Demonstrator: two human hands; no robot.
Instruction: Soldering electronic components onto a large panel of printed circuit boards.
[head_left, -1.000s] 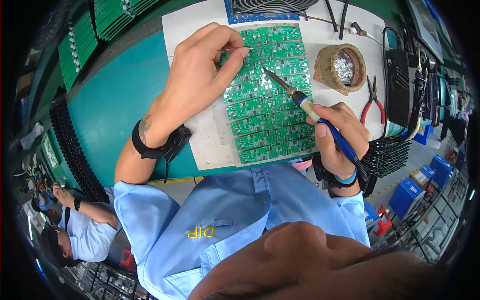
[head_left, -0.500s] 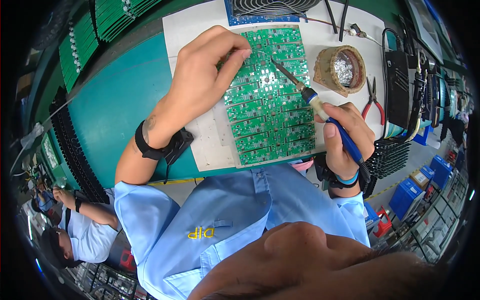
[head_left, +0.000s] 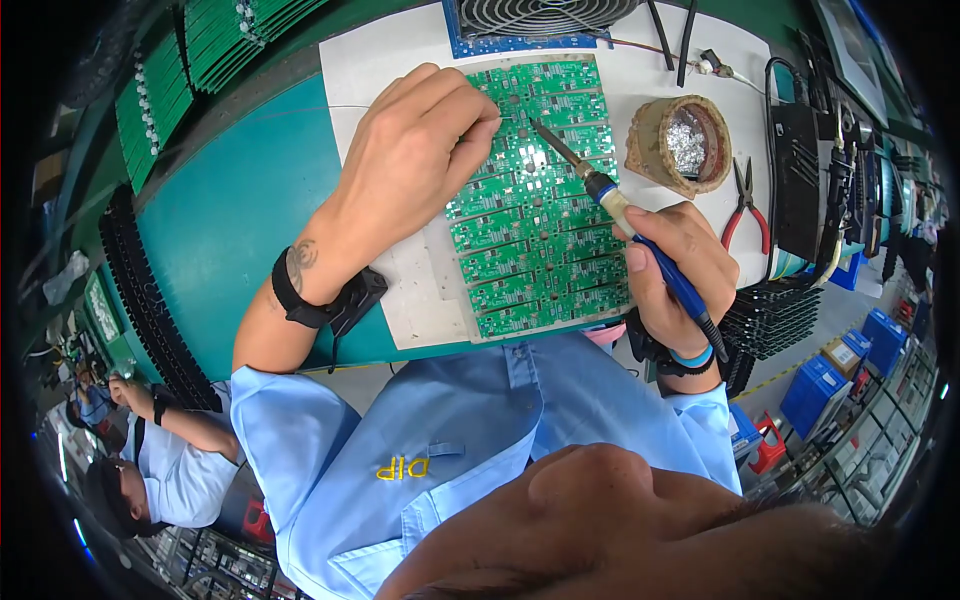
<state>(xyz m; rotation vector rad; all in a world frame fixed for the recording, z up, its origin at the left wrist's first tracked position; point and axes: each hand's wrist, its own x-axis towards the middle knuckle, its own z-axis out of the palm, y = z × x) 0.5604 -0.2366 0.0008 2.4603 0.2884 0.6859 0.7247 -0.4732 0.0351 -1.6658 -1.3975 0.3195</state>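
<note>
A panel of joined green circuit boards [head_left: 540, 235] lies on a pale sheet in front of me. My right hand [head_left: 688, 272] grips a soldering iron [head_left: 606, 192] with a blue handle, and its dark tip points at the upper middle of the panel. Over the panel's upper left edge, my left hand [head_left: 415, 150] is closed with thumb and forefinger pinched. From behind its knuckles a thin strand of solder wire [head_left: 348, 107] trails left; the end at the fingertips is hard to make out. Whether the iron's tip touches the board, I cannot tell.
Right of the panel stands a crusted round pot [head_left: 680, 145] with silvery bits inside, then red-handled pliers [head_left: 745, 210]. A fan with a wire guard [head_left: 545, 15] sits at the far edge. Stacked green boards [head_left: 150, 110] are far left. Another person [head_left: 180, 465] works at lower left.
The iron and my right hand have shifted slightly left. My left hand has turned, its fingertips a little lower, and the wire now shows to the left of it.
</note>
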